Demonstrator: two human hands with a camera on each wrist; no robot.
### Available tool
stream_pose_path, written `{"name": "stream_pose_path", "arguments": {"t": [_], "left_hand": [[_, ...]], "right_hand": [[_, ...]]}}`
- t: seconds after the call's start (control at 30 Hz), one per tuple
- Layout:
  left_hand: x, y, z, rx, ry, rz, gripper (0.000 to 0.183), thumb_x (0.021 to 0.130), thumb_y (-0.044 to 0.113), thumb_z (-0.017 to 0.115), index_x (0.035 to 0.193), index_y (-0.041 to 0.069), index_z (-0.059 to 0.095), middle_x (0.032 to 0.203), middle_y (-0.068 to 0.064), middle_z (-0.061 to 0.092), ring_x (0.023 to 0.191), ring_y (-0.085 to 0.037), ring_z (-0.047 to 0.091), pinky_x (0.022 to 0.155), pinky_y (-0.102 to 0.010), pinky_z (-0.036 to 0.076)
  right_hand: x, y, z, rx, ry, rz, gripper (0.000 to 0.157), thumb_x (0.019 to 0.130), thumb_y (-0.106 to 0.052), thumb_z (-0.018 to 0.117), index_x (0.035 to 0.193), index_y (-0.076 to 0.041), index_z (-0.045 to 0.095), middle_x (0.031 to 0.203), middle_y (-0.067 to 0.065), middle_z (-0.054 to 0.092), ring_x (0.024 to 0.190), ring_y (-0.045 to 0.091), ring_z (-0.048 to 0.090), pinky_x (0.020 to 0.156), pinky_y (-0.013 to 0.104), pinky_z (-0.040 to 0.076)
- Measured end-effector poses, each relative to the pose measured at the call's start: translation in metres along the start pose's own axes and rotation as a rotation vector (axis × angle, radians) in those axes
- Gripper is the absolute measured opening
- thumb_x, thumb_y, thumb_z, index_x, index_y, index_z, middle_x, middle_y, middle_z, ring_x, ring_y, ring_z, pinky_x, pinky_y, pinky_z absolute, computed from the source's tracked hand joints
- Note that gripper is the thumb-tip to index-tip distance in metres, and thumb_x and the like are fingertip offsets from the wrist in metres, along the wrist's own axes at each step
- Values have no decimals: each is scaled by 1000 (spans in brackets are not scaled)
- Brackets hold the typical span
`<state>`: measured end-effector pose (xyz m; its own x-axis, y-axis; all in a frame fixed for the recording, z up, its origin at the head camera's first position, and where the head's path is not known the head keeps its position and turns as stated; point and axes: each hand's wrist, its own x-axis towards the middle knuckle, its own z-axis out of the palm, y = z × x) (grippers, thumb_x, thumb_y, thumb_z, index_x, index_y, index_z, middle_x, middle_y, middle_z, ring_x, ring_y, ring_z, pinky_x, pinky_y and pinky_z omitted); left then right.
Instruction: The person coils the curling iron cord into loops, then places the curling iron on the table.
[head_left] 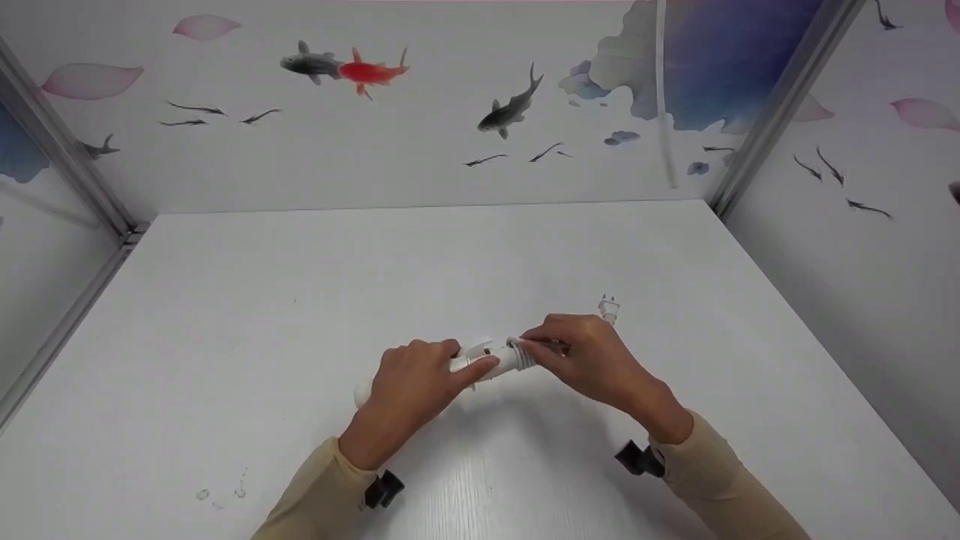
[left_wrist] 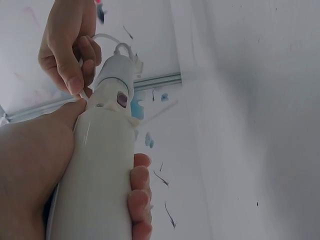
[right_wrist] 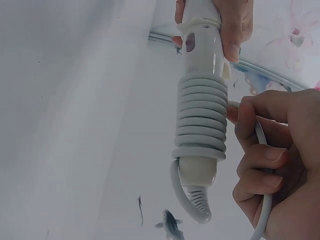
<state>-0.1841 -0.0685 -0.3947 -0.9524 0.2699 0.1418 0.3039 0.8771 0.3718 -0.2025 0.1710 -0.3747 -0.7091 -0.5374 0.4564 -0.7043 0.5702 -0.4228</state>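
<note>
A white tube-shaped electric appliance (head_left: 496,363) slants over the table, its rounded far end showing to the left of my wrist. Its body is gripped by my left hand (head_left: 412,382), with the thumb laid along the top near a small dark window. In the right wrist view, the grey-white power cord (right_wrist: 202,114) winds in several close coils round the narrower handle end. My right hand (head_left: 592,360) pinches the free run of cord beside the coils, between thumb and index finger. More cord passes through the curled fingers. The two-prong plug (head_left: 609,309) sticks out beyond this hand.
The white table (head_left: 300,300) spreads around both hands, with faint marks near its front left. Panels printed with fish and petals (head_left: 420,150) stand behind and at the sides, with metal posts (head_left: 787,105) at the corners. Small black cameras (head_left: 384,489) sit at both wrists.
</note>
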Motion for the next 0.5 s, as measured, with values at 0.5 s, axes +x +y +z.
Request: {"name": "stream_pose_path", "arguments": {"t": [0.5], "left_hand": [[0, 3, 1, 23, 59, -69, 62, 91, 70, 53, 92, 10, 69, 63, -1, 59, 55, -15, 50, 54, -30, 38]], "right_hand": [[-2, -7, 6, 71, -10, -18, 18, 93, -7, 70, 108, -5, 77, 70, 0, 63, 59, 0, 38, 54, 18, 36]]}}
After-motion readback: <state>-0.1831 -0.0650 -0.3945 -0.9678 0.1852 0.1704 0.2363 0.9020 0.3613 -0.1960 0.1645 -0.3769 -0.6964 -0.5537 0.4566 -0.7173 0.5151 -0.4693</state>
